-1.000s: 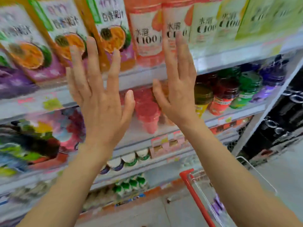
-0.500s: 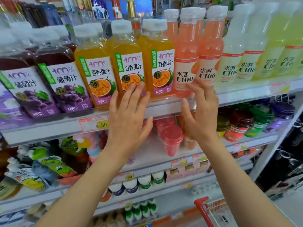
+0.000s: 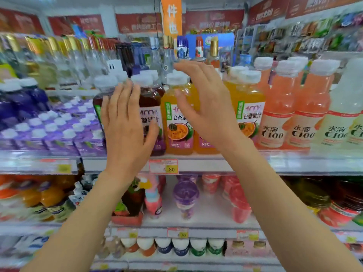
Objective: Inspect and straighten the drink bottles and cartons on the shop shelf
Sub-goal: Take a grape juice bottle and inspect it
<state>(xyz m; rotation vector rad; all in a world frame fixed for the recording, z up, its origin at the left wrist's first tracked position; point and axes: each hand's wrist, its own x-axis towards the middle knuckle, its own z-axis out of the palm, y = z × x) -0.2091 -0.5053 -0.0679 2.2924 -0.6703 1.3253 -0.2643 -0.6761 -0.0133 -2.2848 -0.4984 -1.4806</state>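
Both hands have come up from the front lip of the shelf [image 3: 206, 165] to the bodies of the bottles standing on it. Half a second ago the fingertips were low, at the bottle bases just above the price tag [image 3: 164, 166]. The left hand [image 3: 125, 134] is now flat in front of the dark grape juice bottle [image 3: 150, 107], its fingers [image 3: 125, 99] straight and close together with the thumb out to the side. It covers most of the label. The right hand [image 3: 208, 110] arches over the orange juice bottle [image 3: 177, 122] next to it. Its fingers are relaxed and lightly curved, reaching up past the white cap, and the thumb is lower, across the bottle's front. Neither hand clearly grips anything. Motion blur hides whether the palms touch the bottles.

My guess is that the check has moved on from the row's front edge to nudging or turning these two bottles.

The view has also lifted. The top shelf and the shop's banners show now, and the red trolley handle seen earlier is out of frame. The purple cartons [image 3: 64, 132] on the left and the pink bottles [image 3: 279, 114] on the right stand in rows, untouched.
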